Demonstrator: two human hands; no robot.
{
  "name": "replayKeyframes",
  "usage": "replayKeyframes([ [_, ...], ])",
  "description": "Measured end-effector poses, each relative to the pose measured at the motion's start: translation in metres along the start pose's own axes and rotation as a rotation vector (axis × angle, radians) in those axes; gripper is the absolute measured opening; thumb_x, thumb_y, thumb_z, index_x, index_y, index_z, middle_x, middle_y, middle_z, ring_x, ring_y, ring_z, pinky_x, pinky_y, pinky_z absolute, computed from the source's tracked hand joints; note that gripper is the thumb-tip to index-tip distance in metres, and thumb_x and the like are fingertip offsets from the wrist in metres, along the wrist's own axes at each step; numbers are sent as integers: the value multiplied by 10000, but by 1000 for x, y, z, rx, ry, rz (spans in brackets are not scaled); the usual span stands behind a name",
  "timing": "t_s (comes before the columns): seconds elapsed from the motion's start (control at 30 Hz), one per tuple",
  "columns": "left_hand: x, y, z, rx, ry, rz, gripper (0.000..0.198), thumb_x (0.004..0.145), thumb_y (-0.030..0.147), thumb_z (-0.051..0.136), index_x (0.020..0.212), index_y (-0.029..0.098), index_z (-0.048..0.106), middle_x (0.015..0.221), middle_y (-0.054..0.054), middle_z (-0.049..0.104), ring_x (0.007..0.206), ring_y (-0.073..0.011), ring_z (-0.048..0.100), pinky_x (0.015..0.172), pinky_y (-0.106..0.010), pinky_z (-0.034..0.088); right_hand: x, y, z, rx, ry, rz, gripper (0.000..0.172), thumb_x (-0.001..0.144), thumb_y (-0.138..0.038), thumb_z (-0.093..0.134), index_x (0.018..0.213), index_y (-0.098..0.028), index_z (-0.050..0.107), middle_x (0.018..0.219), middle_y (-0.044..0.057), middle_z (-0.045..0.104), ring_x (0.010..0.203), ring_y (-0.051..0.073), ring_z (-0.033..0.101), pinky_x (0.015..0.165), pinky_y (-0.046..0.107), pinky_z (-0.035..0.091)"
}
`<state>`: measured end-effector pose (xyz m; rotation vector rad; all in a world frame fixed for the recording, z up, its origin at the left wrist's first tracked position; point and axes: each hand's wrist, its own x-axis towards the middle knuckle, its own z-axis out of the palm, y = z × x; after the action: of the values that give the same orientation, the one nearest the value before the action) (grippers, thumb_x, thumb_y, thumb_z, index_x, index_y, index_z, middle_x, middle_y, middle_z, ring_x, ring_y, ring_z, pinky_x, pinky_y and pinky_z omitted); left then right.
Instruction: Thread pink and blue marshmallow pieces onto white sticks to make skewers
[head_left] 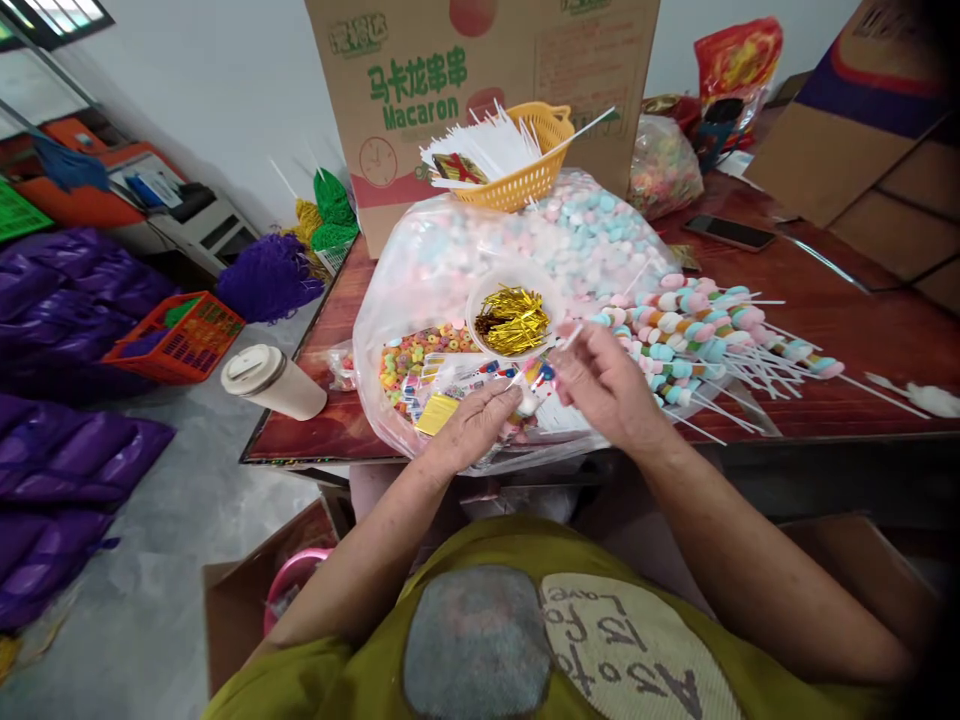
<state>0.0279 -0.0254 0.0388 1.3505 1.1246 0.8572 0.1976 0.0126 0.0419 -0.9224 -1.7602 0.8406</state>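
Your right hand (611, 388) pinches a thin white stick (574, 334); whether your left hand (480, 425) grips anything, I cannot tell. Shiny gold foil strips (517, 322) sit just beyond both, probably for easy reach.

Right hand (611, 390) blurred; item at fingertips too small to tell. Macaron carton (487, 75) cut by top edge. Pink basin (283, 588) mostly hidden, left forearm (375, 545) over it.

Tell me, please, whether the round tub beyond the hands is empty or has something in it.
Not empty: the tub holds a heap of shiny gold strips, visible through its open top.
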Motion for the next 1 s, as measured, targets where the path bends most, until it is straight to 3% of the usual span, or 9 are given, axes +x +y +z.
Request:
replayKeyframes([
  [0.1, 6, -4, 3, 44, 27, -16, 334, 861, 468, 442, 785, 176, 585, 641, 0, 600, 520, -112, 511, 503, -225, 379, 14, -1, -8, -188, 20, -110, 390, 909, -418, 382, 1224, -197, 444, 1029, 93, 602, 758, 169, 579, 690, 307, 460],
  [0.2, 9, -10, 4, 137, 27, 11, 384, 859, 496, 431, 737, 176, 604, 671, 1, 599, 558, -115, 492, 529, -230, 387, 26, -3, -5, -352, -116, -126, 376, 932, -430, 302, 1042, -182, 562, 939, 96, 635, 873, 212, 584, 776, 334, 442],
  [0.3, 12, -15, 6, 159, 50, 29, 390, 845, 507, 453, 696, 173, 588, 667, 5, 573, 585, -114, 483, 535, -224, 396, 31, -1, 1, -281, -245, -44, 423, 941, -460, 258, 1029, -173, 556, 888, 85, 643, 817, 194, 590, 740, 319, 445],
  [0.4, 16, -18, 6, 24, 115, -14, 393, 852, 524, 431, 761, 172, 580, 673, -4, 575, 532, -106, 477, 449, -213, 371, 31, 6, -1, -173, -154, 2, 430, 929, -507, 275, 1071, -195, 535, 924, 65, 631, 776, 164, 576, 709, 301, 449],
  [0.53, 21, -19, 3, -15, 203, 55, 358, 865, 493, 434, 760, 172, 551, 685, -7, 558, 584, -114, 512, 500, -210, 420, 18, 15, -3, -134, -204, 104, 317, 836, -509, 485, 796, -203, 558, 684, -2, 578, 594, 121, 508, 525, 234, 397],
  [0.73, 22, -17, -9, 230, -38, 204, 371, 914, 447, 341, 772, 180, 555, 744, -15, 580, 696, -134, 531, 663, -238, 454, -2, 17, 16, -52, -198, 270, 149, 810, -328, 496, 739, -198, 484, 572, -34, 556, 466, 98, 479, 455, 220, 360],
  [0.83, 25, -10, -18, 299, -318, 199, 326, 902, 398, 386, 802, 174, 600, 789, -12, 618, 696, -123, 543, 637, -213, 442, 1, 15, 15, -10, -401, 354, 165, 835, -318, 446, 712, -209, 457, 501, -41, 542, 406, 102, 469, 417, 221, 335],
  [0.93, 29, -6, -23, 384, -432, 113, 239, 860, 294, 446, 747, 176, 621, 654, 16, 591, 593, -105, 512, 551, -190, 409, 8, 13, 9, -246, -541, 214, 215, 818, -285, 455, 618, -207, 438, 475, -30, 506, 429, 108, 450, 438, 236, 296],
  [1.0, 32, -7, -24, 386, -380, 46, 200, 822, 235, 465, 710, 177, 620, 600, 26, 564, 556, -101, 493, 523, -186, 396, 12, 11, 5, -483, -445, 57, 240, 815, -291, 470, 591, -205, 458, 498, -10, 496, 473, 125, 445, 469, 260, 289],
])
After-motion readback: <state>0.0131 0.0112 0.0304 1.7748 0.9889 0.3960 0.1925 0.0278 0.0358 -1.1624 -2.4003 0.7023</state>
